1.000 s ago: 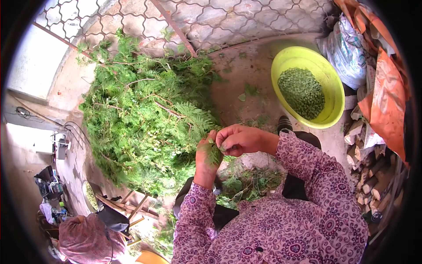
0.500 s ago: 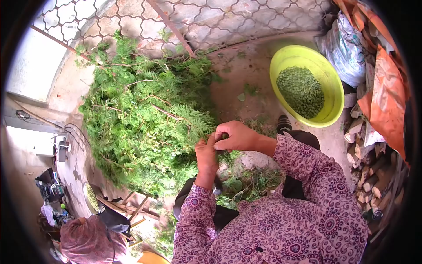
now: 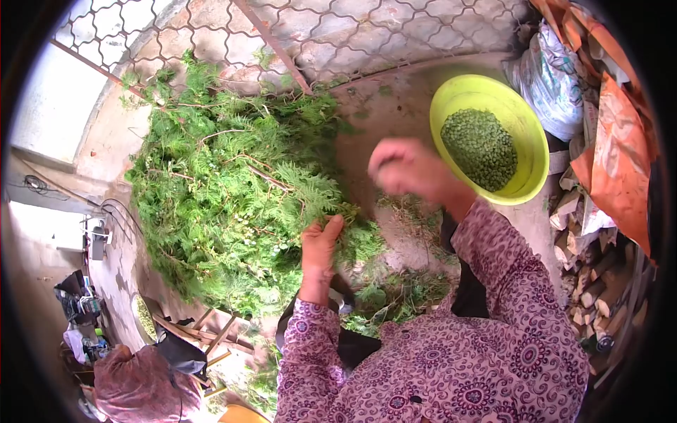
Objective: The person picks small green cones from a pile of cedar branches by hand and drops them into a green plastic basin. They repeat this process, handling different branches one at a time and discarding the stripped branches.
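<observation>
Feathery green branches (image 3: 218, 183) form a large heap left of centre. At the heap's right edge, my left hand (image 3: 321, 247) pinches a green sprig (image 3: 345, 213) between thumb and fingers. Between the heap and a yellow-green basin (image 3: 535, 162) my right hand (image 3: 409, 169) is raised, blurred, its fingers curled; whether it holds anything is hidden. Small round green cones (image 3: 481, 148) lie inside the basin.
Wire lattice (image 3: 367, 35) runs along the top. A white sack (image 3: 553, 84), orange sheeting (image 3: 620, 162) and stacked firewood (image 3: 599, 289) line the right. Another person (image 3: 141, 384) is at lower left. Cut greenery (image 3: 405, 296) lies near my legs.
My right hand has left my left hand and moved up and right toward the basin. My left hand has shifted slightly left and down.
</observation>
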`<state>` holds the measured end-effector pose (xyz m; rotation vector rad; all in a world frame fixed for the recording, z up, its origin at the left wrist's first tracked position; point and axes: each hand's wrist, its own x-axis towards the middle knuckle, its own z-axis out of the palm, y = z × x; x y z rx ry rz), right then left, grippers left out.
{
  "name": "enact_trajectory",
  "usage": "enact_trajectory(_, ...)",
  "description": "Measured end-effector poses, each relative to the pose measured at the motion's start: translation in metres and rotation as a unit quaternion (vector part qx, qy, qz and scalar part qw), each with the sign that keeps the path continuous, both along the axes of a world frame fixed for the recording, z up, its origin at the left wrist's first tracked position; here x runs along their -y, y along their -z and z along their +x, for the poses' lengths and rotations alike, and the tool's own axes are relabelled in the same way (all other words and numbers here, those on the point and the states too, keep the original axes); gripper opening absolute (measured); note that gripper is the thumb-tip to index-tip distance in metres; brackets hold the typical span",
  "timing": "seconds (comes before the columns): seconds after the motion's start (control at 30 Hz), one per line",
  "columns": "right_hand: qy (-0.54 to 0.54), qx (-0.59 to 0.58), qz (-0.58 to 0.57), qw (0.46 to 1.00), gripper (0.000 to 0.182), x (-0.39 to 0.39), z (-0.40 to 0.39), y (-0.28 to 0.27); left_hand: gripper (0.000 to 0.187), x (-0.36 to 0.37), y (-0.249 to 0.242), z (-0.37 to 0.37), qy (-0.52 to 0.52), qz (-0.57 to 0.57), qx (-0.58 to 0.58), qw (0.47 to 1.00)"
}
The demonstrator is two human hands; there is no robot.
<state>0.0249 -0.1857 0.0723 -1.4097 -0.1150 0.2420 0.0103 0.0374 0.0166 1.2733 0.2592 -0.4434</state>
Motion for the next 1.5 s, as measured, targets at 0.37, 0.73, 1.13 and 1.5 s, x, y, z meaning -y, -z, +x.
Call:
enact_trajectory(0.37,0.321,-0.001,-0.665,0.674,0.062,0.111,0.025,0.055,0.010,-0.001,-0.021,-0.015,0.196,0.059,0.066,0.977)
enact_trajectory(0.73,-0.095,0.194,-0.316,0.924,0.040,-0.020,0.028,0.073,0.010,0.007,-0.023,-0.027,0.406,0.001,0.113,0.907)
enact_trajectory(1.13,-0.189,0.128,-0.333,0.915,0.033,-0.065,0.043,0.158,0.014,-0.032,-0.038,-0.013,0.318,-0.196,0.148,0.916)
enact_trajectory(1.5,-0.084,-0.303,0.084,0.945,0.017,-0.085,0.030,0.088,0.067,-0.032,-0.034,0.021,0.073,-0.417,0.203,0.883)
